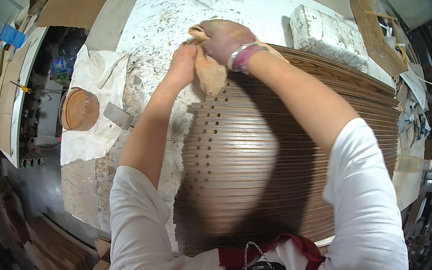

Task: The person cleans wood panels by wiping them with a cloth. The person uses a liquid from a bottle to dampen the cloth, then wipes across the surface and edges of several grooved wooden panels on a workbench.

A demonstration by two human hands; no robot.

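At the far end of the stacked wooden slats [280, 143] on the table [159, 24], both hands, left hand [182, 65] and right hand [223, 40], had fingers closed on a tan rag [210, 74] (soft, light, probably best gripped bunched), pressed against the stiff, drilled strips.

Your right hand [223, 40] covers the upper part of the cloth [209, 71]; your arms hide part of the slatted boards [257, 157] (near end blurred). The table [153, 28] runs off the top edge.

Stained white workbench [172, 14], wooden slats [279, 154], round tub [78, 110], scraper [118, 116], white cloth [96, 67]
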